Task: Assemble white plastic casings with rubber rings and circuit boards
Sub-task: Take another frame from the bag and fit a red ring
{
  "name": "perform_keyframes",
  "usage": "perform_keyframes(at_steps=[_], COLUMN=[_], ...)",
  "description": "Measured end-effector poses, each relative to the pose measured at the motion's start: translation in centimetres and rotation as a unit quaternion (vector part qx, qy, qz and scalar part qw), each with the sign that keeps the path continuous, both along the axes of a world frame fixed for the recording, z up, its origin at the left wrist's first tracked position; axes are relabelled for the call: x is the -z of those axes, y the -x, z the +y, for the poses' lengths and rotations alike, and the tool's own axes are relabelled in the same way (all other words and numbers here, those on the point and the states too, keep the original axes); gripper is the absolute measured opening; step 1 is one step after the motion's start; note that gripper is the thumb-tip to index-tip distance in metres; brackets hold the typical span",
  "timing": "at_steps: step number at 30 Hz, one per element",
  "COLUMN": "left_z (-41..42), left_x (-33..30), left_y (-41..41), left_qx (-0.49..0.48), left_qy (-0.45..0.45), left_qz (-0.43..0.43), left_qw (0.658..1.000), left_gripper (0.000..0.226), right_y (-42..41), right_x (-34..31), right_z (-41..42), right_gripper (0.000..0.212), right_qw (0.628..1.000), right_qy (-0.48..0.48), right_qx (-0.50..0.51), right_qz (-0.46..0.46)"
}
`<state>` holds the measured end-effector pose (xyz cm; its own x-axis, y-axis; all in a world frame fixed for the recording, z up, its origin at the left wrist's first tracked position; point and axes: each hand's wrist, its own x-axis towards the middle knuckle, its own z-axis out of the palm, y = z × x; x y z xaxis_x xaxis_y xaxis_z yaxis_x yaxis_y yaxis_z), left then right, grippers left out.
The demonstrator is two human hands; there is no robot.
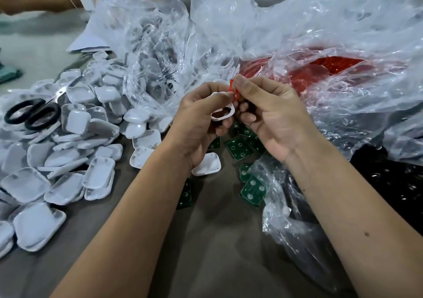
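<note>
Between both hands, the left hand grips a white plastic casing ring; the right hand pinches a thin red rubber ring against it.

Your left hand holds a white casing up over the table. Your right hand pinches a thin red ring right at the casing's top edge. Green boards lie just under your hands. A big pile of white casings sits on your left, with black scissors on top.
</note>
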<state>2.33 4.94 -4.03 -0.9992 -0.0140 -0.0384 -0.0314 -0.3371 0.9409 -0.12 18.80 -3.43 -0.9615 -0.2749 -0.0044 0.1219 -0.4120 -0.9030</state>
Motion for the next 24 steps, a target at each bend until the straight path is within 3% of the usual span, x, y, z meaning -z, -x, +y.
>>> perform_keyframes(at_steps=[3, 5, 7, 16, 20, 24], left_z=[0.2, 0.1, 0.0, -0.5, -0.8, -0.9], left_x=[0.0, -0.1, -0.3, -0.7, -0.7, -0.6], left_y=[0.2, 0.2, 0.2, -0.2, 0.0, -0.1], left_qx=[0.028, 0.039, 0.039, 0.029, 0.05, 0.078], left_qy=[-0.052, -0.08, -0.083, -0.081, -0.101, -0.095], left_qz=[-0.003, -0.007, -0.004, 0.005, 0.009, 0.012], left_qw=[0.998, 0.996, 0.996, 0.996, 0.994, 0.992], left_gripper=[0.006, 0.019, 0.013, 0.021, 0.014, 0.002], right_y=[0.0, 0.0, 0.1, -0.1, -0.1, -0.7], right_x=[0.0, 0.0, 0.0, 0.3, 0.3, -0.1], right_z=[0.3, 0.6, 0.8, 0.5, 0.4, 0.2], right_gripper=[0.019, 0.019, 0.02, 0.026, 0.035, 0.03], right_qw=[1.0, 1.0, 1.0, 0.988, 0.985, 0.983], right_qy=[-0.003, 0.0, -0.011, -0.086, -0.074, -0.012], right_qx=[0.001, 0.01, 0.021, -0.044, -0.059, -0.05], right_qz=[0.005, -0.003, -0.005, 0.12, 0.147, 0.178])
